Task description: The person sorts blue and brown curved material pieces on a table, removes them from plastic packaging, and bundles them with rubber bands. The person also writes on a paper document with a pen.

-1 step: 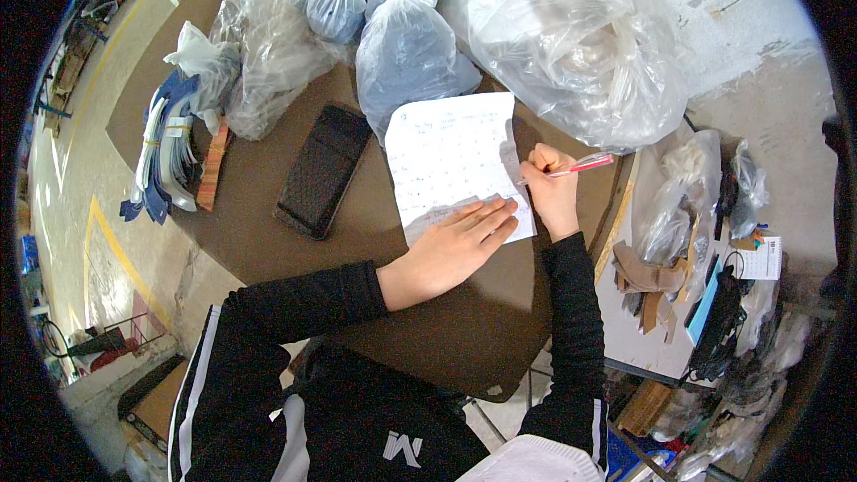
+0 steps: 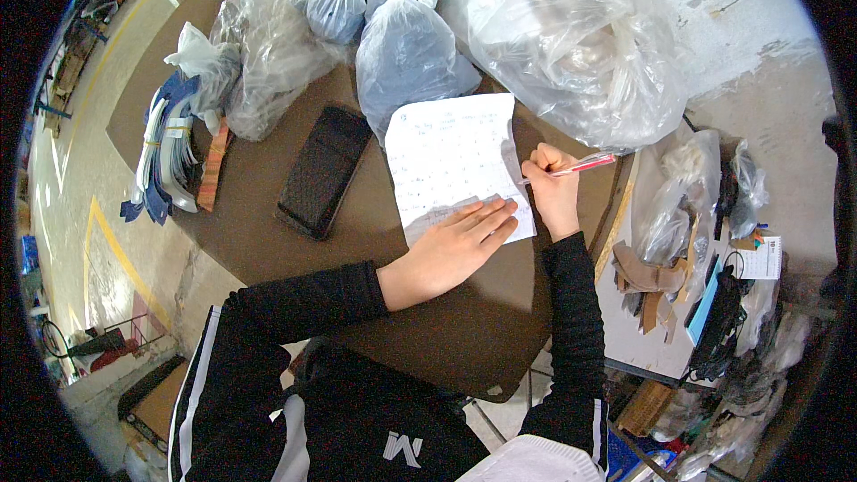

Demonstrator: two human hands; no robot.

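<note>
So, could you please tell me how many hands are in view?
2: the left hand rests its fingers on the lower part of the white paper, and the right hand grips the red pen by the paper's right edge. No others show.

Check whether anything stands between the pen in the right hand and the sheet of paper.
Nothing visible does: the pen in the right hand has its tip at the right edge of the sheet. The left hand covers only part of the sheet's lower end.
</note>
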